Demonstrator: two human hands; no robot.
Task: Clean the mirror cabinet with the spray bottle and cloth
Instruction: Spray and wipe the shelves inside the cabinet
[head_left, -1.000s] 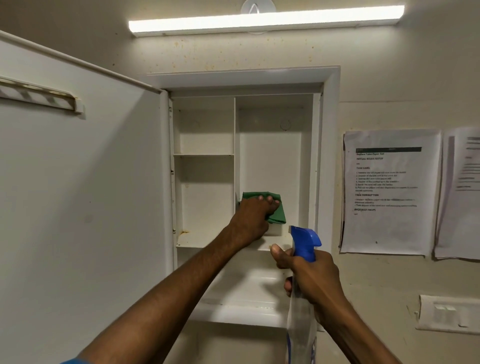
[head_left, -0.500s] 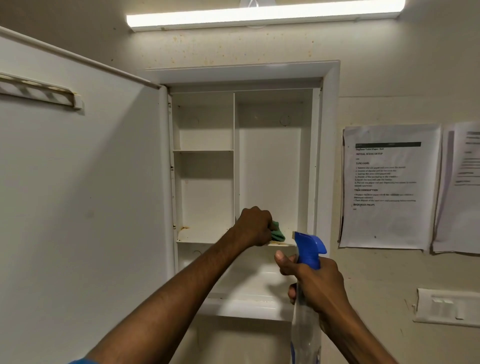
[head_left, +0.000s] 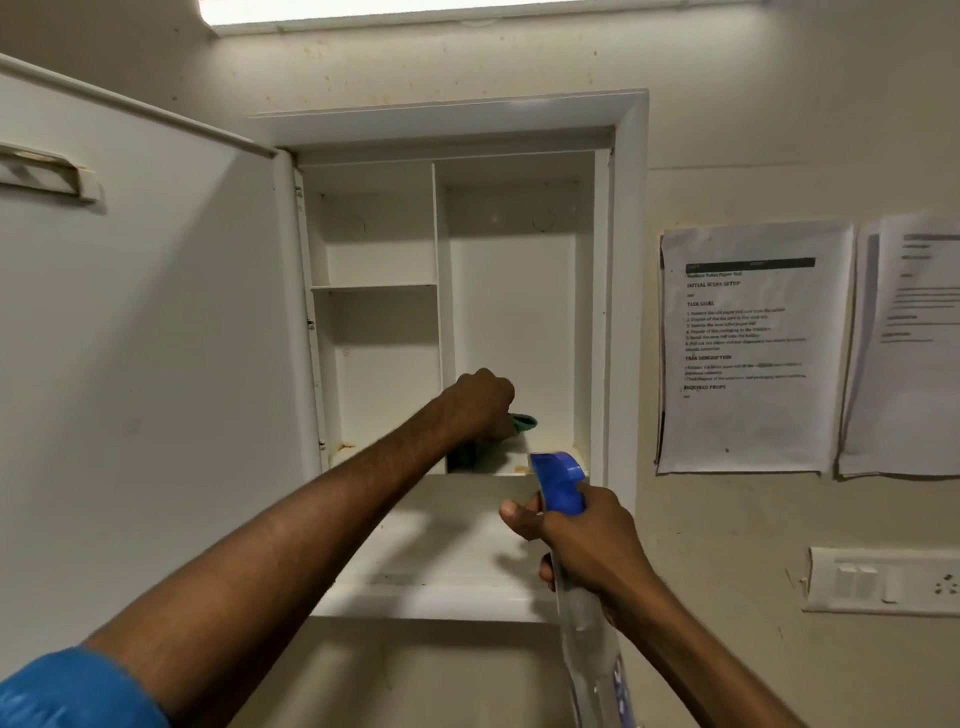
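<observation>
While the white cabinet door (head_left: 140, 332) hangs open at the left, the left hand (head_left: 480, 402) is fisted round a bunched green cloth (head_left: 523, 422) on the floor of the white mirror cabinet's (head_left: 514, 312) right compartment, apparently wiping it, though the contact is hidden. Next comes the ledge below or another spray. The right hand (head_left: 576, 540) grips the clear, blue-triggered spray bottle (head_left: 561, 483) just before the ledge, crowding that sweep; printed sheets (head_left: 753, 348) hang rightward.

Two bare forearms show, without watch, ring or glove. A bright blue sleeve (head_left: 78, 691) covers the left arm above the elbow; the right arm's upper part is out of view.
</observation>
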